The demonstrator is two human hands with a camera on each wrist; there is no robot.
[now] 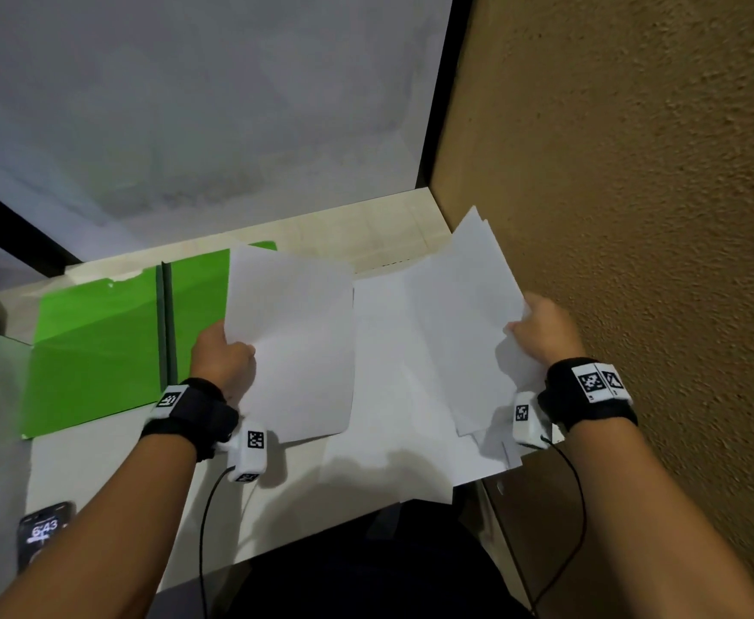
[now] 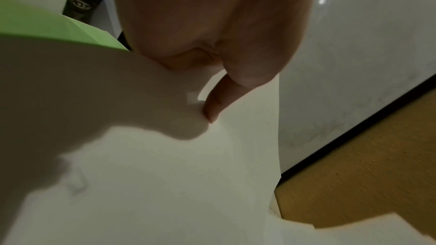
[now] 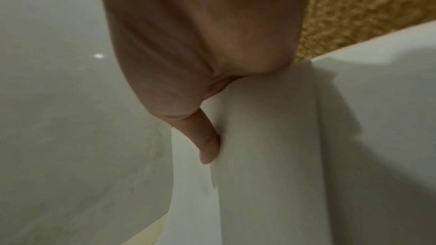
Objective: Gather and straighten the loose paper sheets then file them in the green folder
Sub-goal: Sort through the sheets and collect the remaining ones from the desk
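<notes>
Loose paper sheets [image 1: 393,373] still gathering: my left hand [image 1: 221,355] pinches one sheet [image 1: 292,341], right hand [image 1: 542,330] grips a fanned bunch [image 1: 473,314]. Next: merge, square edges. Green folder [image 1: 98,346] open at 9 o'clock.

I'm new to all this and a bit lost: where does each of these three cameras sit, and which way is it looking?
Head: on the person's head, looking down at the desk, the green folder, both forearms, left hand and right hand.
Left wrist: looks along the palm at its thumb pinching a white sheet.
Right wrist: looks along the palm at its thumb gripping several sheets.
Shared: head and left wrist both show the folder; all three show the brown wall.
</notes>
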